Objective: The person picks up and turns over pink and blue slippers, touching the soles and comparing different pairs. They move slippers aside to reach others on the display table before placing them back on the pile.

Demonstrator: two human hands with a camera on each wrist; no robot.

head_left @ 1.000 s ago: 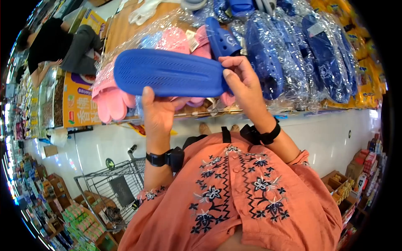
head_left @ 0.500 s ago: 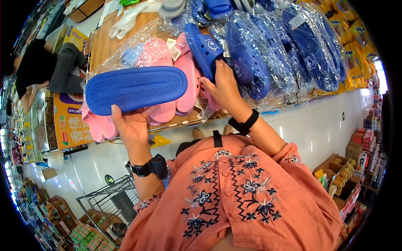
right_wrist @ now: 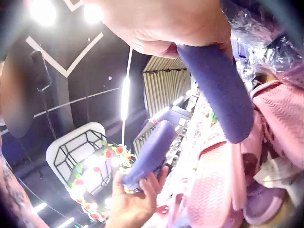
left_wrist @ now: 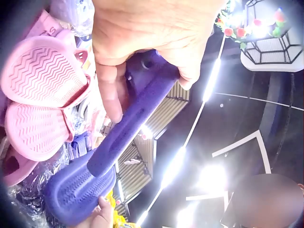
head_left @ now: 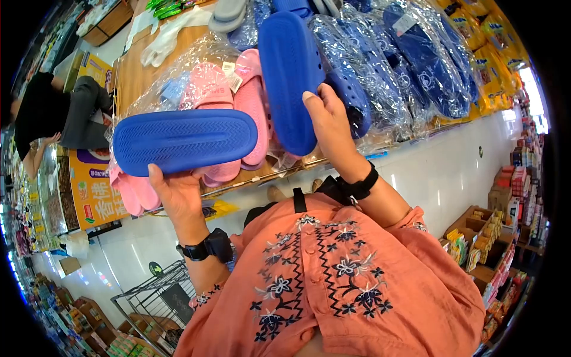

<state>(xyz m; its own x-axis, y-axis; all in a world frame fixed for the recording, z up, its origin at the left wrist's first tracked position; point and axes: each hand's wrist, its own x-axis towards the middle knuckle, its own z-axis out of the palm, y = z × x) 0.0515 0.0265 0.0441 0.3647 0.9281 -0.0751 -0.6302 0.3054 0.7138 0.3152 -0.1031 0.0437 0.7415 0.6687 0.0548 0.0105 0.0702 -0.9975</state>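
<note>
A blue slipper (head_left: 184, 140) lies sole-up in my left hand (head_left: 178, 193), the thumb on its near edge and the fingers beneath. Seen from the left wrist, its side (left_wrist: 133, 123) slants down from the curled fingers. My right hand (head_left: 330, 125) grips a second blue slipper (head_left: 288, 77) by its side, thumb over the sole, toe and heel pointing away and toward me. Both soles face the head camera and show a zigzag tread. Behind the left one, pink slippers (head_left: 253, 113) with a paper tag (head_left: 232, 76) rest on the table.
Plastic-wrapped blue slippers (head_left: 431, 71) fill the table's right side, beside yellow packets (head_left: 496, 83). Grey slippers (head_left: 228, 16) and a white plastic bag (head_left: 169, 41) lie at the back. A wire shopping cart (head_left: 148, 291) stands at my lower left; another person (head_left: 38, 113) is at far left.
My right hand has left the first slipper, taken hold of the second one and turned its sole toward the head camera. The first slipper has shifted left and nearer in the left hand.
</note>
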